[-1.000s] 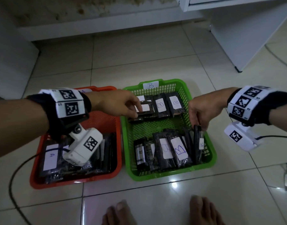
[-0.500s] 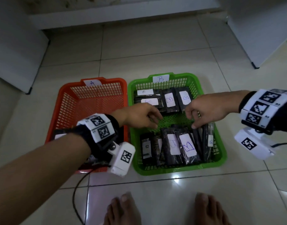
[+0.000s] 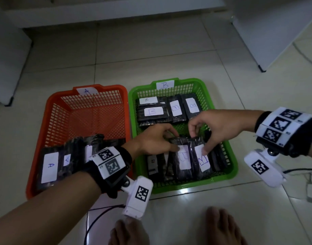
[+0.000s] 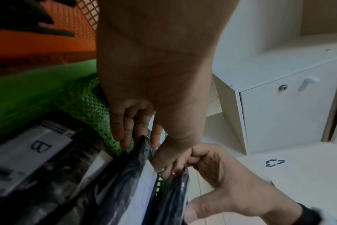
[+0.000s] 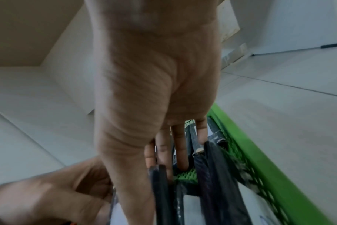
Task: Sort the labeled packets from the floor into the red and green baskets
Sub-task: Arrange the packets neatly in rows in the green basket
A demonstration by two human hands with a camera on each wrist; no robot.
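Observation:
The green basket [image 3: 233,167], tagged B, holds black packets with white B labels in a far row [image 3: 175,108] and a near row. Both hands are at the near row. My left hand [image 3: 175,141] pinches the top edge of an upright packet [image 3: 184,157]; the left wrist view shows its fingers [image 4: 123,137] and thumb on either side of the black film. My right hand [image 3: 198,145] grips the neighbouring packet [image 3: 203,160], thumb on its label and fingers [image 5: 183,159] down behind it. The red basket [image 3: 51,103], tagged A, holds A-labelled packets [image 3: 50,167] at its near end.
The baskets stand side by side on pale floor tiles. My bare feet [image 3: 128,232] are just in front of them, with a black cable [image 3: 98,214] beside the left foot. A white cabinet [image 3: 275,32] stands at the back right and white furniture [image 3: 6,59] at the left.
Both hands came down from the middle of the green basket onto its near row of packets. The left hand left the far row and now pinches a packet beside the right hand.

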